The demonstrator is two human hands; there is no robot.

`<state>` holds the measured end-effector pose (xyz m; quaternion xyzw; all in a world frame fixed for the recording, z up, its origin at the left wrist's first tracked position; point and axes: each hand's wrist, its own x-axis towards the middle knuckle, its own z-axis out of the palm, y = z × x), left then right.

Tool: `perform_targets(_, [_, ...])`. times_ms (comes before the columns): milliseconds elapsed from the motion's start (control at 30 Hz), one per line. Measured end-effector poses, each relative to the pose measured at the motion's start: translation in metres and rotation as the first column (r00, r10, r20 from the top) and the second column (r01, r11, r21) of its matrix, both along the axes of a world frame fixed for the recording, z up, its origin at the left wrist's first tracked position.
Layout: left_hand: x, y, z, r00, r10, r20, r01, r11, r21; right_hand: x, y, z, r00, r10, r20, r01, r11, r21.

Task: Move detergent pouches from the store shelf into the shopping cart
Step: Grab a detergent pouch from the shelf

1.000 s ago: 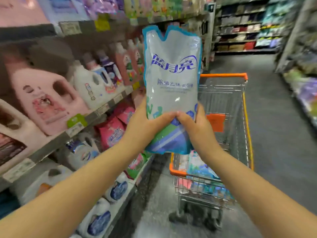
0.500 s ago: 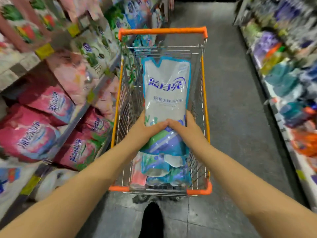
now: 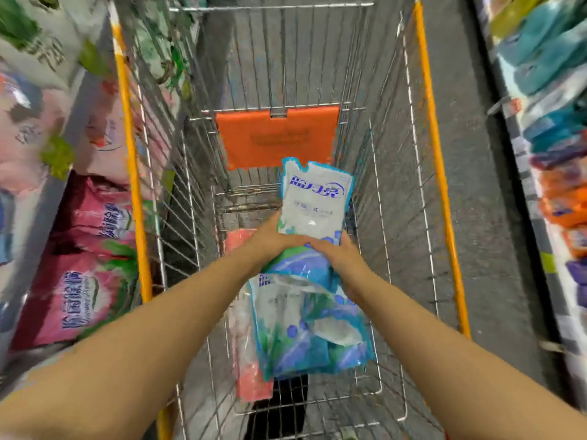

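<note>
I hold a white and blue detergent pouch (image 3: 313, 201) low inside the wire shopping cart (image 3: 440, 160). My left hand (image 3: 270, 241) grips its lower left side and my right hand (image 3: 341, 258) grips its lower right side. Directly under it, another blue pouch (image 3: 311, 331) lies on the cart floor, with a pink pouch (image 3: 251, 354) beside it on the left. Both forearms reach down over the near end of the cart.
The orange child-seat flap (image 3: 276, 138) stands across the cart's far part. Pink pouches (image 3: 85, 281) fill the store shelf on the left, close against the cart's side. Blue and orange packs (image 3: 562, 185) line the shelf on the right across the grey aisle floor.
The pouch went from chest height beside the shelf, over the cart, and down into its basket. My view tilted downward and both hands kept their grip throughout.
</note>
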<state>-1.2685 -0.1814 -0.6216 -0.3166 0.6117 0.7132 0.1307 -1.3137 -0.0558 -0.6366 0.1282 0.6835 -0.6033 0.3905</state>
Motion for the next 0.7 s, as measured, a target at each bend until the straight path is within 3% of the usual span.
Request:
perform_targets(267, [-0.054,-0.038,-0.071,0.91,-0.368,0.191,0.38,0.925,-0.03,-0.012,-0.033,-0.093,0.919,-0.251,0.306,0.256,0.966,0.024])
perform_targets(433, [-0.063,-0.048,-0.107,0.812,-0.492,0.312,0.537,0.841,-0.071,0.007,-0.038,-0.114,0.866,-0.264,0.425,0.253,0.964,0.084])
perform_targets(533, [-0.058,-0.049,-0.116,0.796,-0.507,0.33,0.562,0.822,-0.094,0.01,-0.037,-0.109,0.857,-0.249,0.451,0.253,0.966,0.052])
perform_targets(600, [-0.054,-0.052,-0.122,0.793,-0.458,0.402,0.561,0.806,-0.189,0.008,-0.036,-0.108,0.857,-0.243,0.454,0.239,0.969,0.068])
perform_targets(700, [-0.044,-0.052,-0.119,0.752,-0.414,0.513,0.628,0.686,-0.367,0.007,-0.037,-0.093,0.884,-0.184,0.429,0.137,0.981,0.139])
